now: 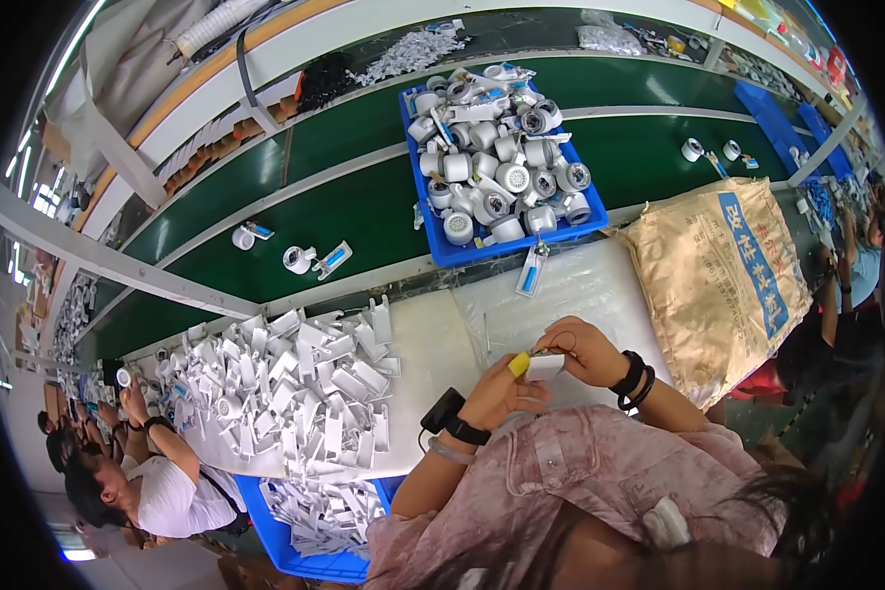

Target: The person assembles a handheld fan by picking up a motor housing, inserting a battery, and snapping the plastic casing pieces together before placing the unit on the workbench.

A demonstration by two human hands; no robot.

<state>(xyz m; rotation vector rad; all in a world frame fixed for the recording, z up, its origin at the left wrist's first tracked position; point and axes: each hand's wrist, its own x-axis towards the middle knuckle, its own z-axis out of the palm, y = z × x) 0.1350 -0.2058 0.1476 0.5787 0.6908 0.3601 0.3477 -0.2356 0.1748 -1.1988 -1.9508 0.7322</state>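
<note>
In front of my chest a small white plastic housing piece [545, 368] is held between my two hands. My left hand [504, 391], with a yellow cover on its thumb, grips it from the left. My right hand [590, 354] is closed at its upper right side, and a thin dark wire [563, 339] loops at those fingertips. The fingers partly hide the piece. To the left, a large heap of similar white plastic housings [300, 379] lies on the worktable [428, 339].
Beyond the table, a blue crate [462, 254] full of white round fan-like units stands by a green conveyor [344, 211] carrying loose units. A printed sack [703, 285] lies to the right. Below the heap sits a blue bin [310, 565] of white parts. Co-workers [172, 492] sit left and right.
</note>
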